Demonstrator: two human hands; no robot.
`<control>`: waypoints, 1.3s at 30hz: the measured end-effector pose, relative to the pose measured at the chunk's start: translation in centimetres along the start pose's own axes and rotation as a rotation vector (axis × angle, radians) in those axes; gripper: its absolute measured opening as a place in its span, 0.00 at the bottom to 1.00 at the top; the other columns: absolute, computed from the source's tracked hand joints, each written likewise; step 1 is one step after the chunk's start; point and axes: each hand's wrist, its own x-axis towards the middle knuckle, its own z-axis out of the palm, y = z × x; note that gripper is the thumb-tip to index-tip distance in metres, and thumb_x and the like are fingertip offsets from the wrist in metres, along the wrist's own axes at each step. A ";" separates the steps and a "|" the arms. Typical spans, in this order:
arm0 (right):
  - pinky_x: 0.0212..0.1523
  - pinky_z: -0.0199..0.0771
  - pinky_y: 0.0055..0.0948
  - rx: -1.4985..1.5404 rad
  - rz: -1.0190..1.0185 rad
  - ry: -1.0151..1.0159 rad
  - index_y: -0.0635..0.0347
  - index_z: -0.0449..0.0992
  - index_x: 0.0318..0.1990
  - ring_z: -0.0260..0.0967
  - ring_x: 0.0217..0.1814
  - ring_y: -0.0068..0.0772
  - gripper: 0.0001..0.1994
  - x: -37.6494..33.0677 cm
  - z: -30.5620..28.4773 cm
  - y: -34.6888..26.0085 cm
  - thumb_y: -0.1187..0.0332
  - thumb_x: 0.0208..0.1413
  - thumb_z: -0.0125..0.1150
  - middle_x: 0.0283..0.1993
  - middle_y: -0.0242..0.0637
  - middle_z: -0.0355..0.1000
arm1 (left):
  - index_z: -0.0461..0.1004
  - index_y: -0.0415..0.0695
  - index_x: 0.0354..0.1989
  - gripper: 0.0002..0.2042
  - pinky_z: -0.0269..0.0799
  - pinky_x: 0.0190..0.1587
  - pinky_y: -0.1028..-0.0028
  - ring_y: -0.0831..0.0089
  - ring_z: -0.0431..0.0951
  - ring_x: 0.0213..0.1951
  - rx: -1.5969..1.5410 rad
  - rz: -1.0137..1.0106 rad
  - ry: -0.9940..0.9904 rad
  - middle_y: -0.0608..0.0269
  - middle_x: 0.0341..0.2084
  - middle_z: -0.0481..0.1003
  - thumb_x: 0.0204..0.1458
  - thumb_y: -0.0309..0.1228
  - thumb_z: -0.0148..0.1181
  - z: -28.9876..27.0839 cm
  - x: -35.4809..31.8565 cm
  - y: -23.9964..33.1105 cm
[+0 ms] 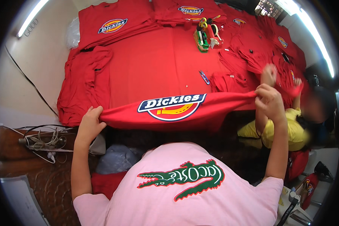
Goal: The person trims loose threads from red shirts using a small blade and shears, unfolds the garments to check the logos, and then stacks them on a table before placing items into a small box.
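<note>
A red T-shirt with a blue, white and yellow printed badge is stretched sideways in front of me, along the near edge of the table. My left hand is closed on its left end, thumb and fingers pinching the cloth. At the other end my right hand grips the fabric between fingers and thumb. The shirt's lower part hangs in folds over the table edge, partly in shadow. Just beyond it, thread snips with blue handles lie on the red-covered table.
Tape dispensers stand at the far middle. Red shirts are stacked at left, with more along the back and right. A co-worker in yellow handles red cloth close to my right arm. Coiled cables lie at lower left.
</note>
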 end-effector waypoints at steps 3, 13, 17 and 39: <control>0.38 0.75 0.41 -0.211 0.041 0.068 0.60 0.80 0.34 0.76 0.34 0.46 0.06 -0.9 -1.0 -0.2 0.72 0.49 0.63 0.33 0.38 0.75 | 0.74 0.36 0.38 0.14 0.73 0.57 0.55 0.50 0.77 0.36 -0.346 -0.170 -0.226 0.51 0.30 0.70 0.42 0.21 0.70 0.7 -2.3 0.2; 0.45 0.72 0.22 0.318 0.190 0.071 0.66 0.78 0.39 0.73 0.36 0.22 0.05 -3.3 -2.5 1.6 0.75 0.59 0.58 0.33 0.33 0.76 | 0.78 0.35 0.46 0.20 0.74 0.55 0.56 0.44 0.78 0.52 0.110 0.113 0.070 0.42 0.53 0.75 0.42 0.26 0.73 2.6 -4.9 1.2; 0.50 0.68 0.22 1.016 0.217 0.147 0.62 0.77 0.49 0.68 0.46 0.17 0.12 -1.6 -2.6 0.2 0.65 0.62 0.62 0.42 0.25 0.72 | 0.75 0.32 0.51 0.17 0.73 0.53 0.70 0.70 0.76 0.44 -0.521 -0.159 0.221 0.63 0.41 0.78 0.53 0.21 0.67 0.9 -9.0 -6.3; 0.48 0.78 0.25 1.105 0.418 0.379 0.60 0.77 0.58 0.75 0.44 0.22 0.13 23.7 6.3 3.0 0.73 0.68 0.57 0.47 0.34 0.78 | 0.75 0.38 0.57 0.23 0.72 0.57 0.69 0.67 0.79 0.49 -0.677 -0.270 0.775 0.56 0.48 0.80 0.59 0.38 0.70 -10.5 19.6 -13.3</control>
